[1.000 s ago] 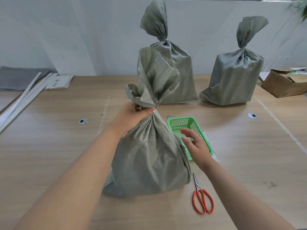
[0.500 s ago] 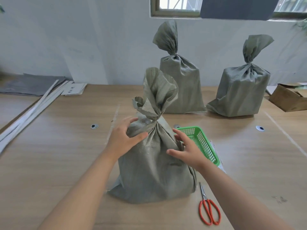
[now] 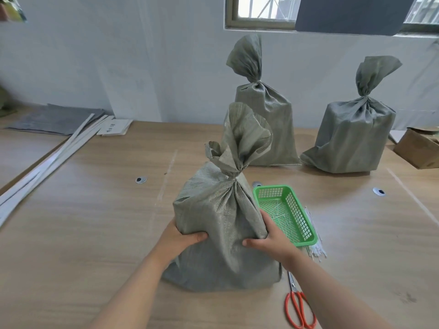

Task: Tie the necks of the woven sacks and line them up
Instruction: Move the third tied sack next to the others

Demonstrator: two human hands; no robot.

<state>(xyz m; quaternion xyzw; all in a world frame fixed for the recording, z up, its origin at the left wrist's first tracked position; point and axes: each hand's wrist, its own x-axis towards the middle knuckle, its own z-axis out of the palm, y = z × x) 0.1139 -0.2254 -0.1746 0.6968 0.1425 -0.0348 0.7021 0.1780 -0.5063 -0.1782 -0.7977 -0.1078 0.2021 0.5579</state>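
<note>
The near woven sack is standing upright on the wooden table at the centre of the view, its neck cinched and its loose top flaring upward; the left hand is pressing against the sack's left flank, thumb wrapping across the front and fingers hidden behind the fabric, so it is grasping the sack; the right hand is clasping the right flank in the same way, thumb pointing inward across the front; both forearms are reaching in from six o'clock. Just beside the sack at three o'clock, a green plastic basket is sitting with a few thin white ties lying inside it, and a bundle of white ties is poking out from under its right edge; orange-handled scissors are lying at five o'clock from the sack, near the right forearm. At twelve o'clock, directly behind, a second tied sack is standing against the wall; a third tied sack is standing at two o'clock, apart from the second; a brown cardboard box is resting at the far right edge; white strips are lying at ten o'clock.
</note>
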